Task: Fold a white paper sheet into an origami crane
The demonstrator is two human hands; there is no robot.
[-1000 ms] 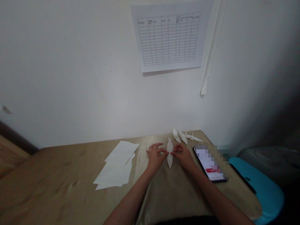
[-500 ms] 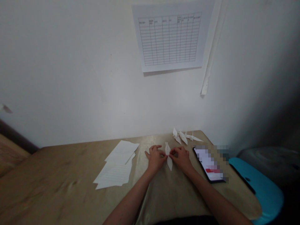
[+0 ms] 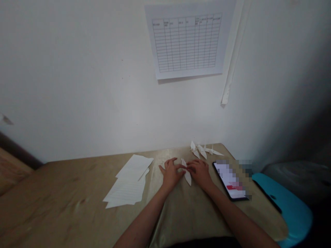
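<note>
A narrow, diamond-shaped piece of folded white paper (image 3: 188, 178) lies between my hands on the brown table. My left hand (image 3: 171, 174) pinches its left edge with thumb and index finger, while the other fingers stay raised and apart. From the other side my right hand (image 3: 199, 173) grips the paper near its middle, fingers bent together over it. The fingertips of both hands almost meet and hide the paper's centre. Its split upper tip and pointed lower end show above and below them.
Several folded paper cranes (image 3: 203, 151) sit by the wall. Loose white sheets (image 3: 129, 182) lie to the left. A phone (image 3: 231, 182) with a lit, partly blurred screen is on the right, beside a turquoise stool or chair (image 3: 287, 206). A printed table sheet (image 3: 188, 44) hangs on the wall.
The fingers of both hands have closed in further over the paper's middle. The folded paper has tilted slightly, its lower tip shifting a little right and up.
</note>
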